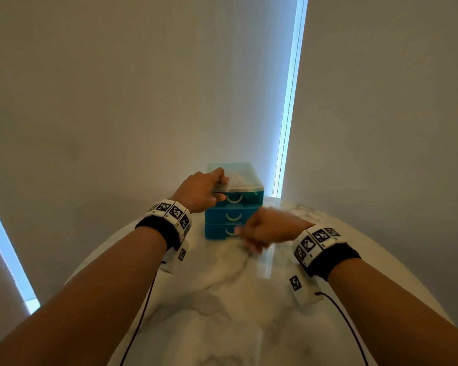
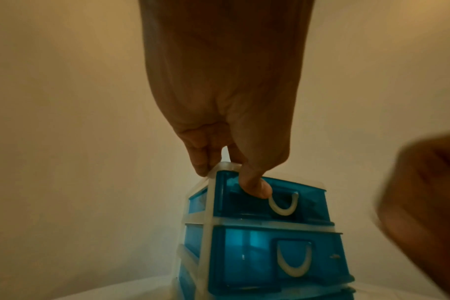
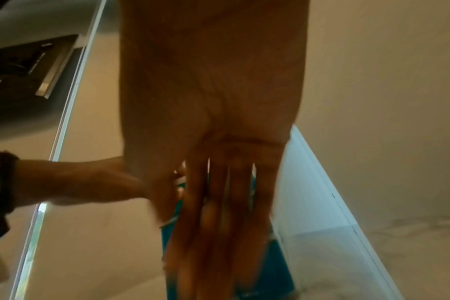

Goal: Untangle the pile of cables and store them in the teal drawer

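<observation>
White marble-look tabletop [image 1: 222,299] is carrying our small teal plastic 3-drawer unit [image 1: 233,207] w/ white U-handles, by plain wall. We're gripping its top front corner w/ left hand [image 1: 198,190], thumb on top drawer. Right hand [image 1: 270,228] is blurring near bottom drawer, fingers straight; can't tell if touching.

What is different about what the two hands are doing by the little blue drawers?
The left hand is up at the top of the teal plastic drawer unit, gripping its corner; the right hand is lower, in front of the bottom drawer, holding nothing I can see. The left hand is sharp; the right hand is blurred. Both wear black wristbands with checkered markers.
</observation>
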### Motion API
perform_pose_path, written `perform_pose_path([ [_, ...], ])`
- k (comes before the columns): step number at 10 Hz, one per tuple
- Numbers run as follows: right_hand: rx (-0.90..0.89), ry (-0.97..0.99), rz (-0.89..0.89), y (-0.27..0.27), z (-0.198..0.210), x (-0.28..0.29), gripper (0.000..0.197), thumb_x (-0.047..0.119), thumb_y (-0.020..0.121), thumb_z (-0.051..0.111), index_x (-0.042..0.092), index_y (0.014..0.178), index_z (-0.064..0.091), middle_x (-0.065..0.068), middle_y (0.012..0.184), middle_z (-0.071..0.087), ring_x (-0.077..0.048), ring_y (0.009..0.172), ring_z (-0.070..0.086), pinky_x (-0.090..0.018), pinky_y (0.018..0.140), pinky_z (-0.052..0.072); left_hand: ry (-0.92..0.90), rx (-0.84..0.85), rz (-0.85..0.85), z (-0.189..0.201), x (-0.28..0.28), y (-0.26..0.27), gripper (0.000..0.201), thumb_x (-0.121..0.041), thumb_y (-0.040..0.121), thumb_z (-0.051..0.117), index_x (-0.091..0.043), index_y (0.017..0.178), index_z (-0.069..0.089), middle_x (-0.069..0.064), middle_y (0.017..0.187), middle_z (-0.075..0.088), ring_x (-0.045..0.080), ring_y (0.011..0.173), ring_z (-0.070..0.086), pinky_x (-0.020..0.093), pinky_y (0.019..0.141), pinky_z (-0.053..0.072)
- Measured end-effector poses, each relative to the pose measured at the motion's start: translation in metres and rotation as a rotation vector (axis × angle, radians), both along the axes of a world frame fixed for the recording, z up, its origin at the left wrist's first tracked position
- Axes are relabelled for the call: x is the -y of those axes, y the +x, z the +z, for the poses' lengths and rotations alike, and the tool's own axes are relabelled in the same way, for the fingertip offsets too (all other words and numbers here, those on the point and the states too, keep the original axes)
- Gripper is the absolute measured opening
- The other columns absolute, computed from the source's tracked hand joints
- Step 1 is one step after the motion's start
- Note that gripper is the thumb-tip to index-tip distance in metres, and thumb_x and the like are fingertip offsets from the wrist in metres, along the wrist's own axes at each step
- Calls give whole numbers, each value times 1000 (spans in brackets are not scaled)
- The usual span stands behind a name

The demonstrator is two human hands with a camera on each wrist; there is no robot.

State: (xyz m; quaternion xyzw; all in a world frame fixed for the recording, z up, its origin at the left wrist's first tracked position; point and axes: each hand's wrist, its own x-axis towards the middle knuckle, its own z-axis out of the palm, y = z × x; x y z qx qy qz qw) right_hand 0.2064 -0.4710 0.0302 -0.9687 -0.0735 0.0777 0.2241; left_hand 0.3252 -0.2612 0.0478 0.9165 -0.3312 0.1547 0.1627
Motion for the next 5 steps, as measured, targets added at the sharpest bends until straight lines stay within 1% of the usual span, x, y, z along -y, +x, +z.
perform_pose_path([
  [1,-332,-154,85,26,-15,-5,31,42,99,71,13,103,81,2,93,83,-15,93,80,-30,94,56,-3,-7,-2,-1,2,5,43,-22,92,79,-40,107,43,-9,145,67,27,108,72,45,92,59],
  [2,4,-84,-120,58,-23,-15,35,45,102,63,13,99,77,3,93,78,-20,96,76,-29,88,57,12,-18,25,0,1,6,38,-25,97,76,-38,114,44,-8,148,65,29,112,70,47,94,58],
  [3,17,-227,-65,55,-29,-34,34,49,96,66,18,103,76,0,100,75,-22,98,71,-42,98,59,21,-10,96,-4,0,5,39,-29,100,72,-35,128,45,-1,153,56,30,117,65,46,90,56],
  [4,-49,-236,38,21,-18,-40,29,46,98,66,19,97,77,2,98,75,-18,96,71,-42,101,58,-8,-36,119,-1,-4,-21,48,-42,99,71,-35,136,41,4,145,58,30,116,66,45,86,56],
  [5,13,-216,130,-28,-9,-37,34,53,101,61,25,107,79,7,106,77,-12,99,70,-41,103,57,-77,-17,55,-2,-25,-66,37,-56,100,64,-37,130,53,-7,127,72,18,98,70,38,78,56],
])
